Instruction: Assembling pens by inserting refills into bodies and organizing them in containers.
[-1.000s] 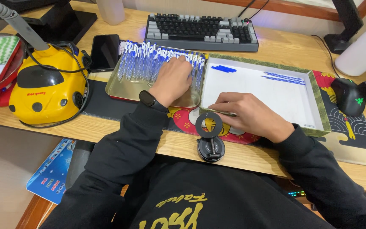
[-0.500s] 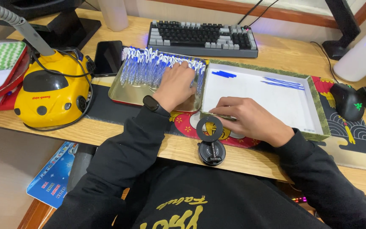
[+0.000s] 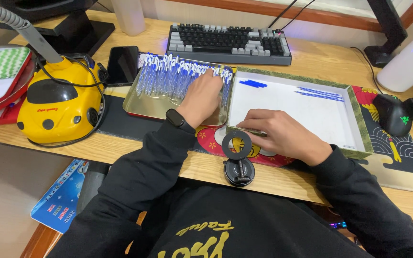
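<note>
- Wooden desk: carries every item below; a keyboard sits behind the two containers.
- White shallow box with a green patterned rim: holds only a few blue pieces, one small group near its back left corner and some thin blue strips toward the back right. Most of its floor is bare. Judgement: filling appears to be at an early stage.
- Metal tray: just left of the box, packed across its rear half with a dense row of blue-and-white pens. Judgement: the bulk of the stock remains here.
- Left hand: palm down on the right end of the pen row, fingers bent into the pens; whether any is pinched cannot be told.
- Right hand: resting on the box's near left rim, fingers curled loosely, no item visible in it.
- Black ring stand: at the desk's near edge, between the forearms.
</note>
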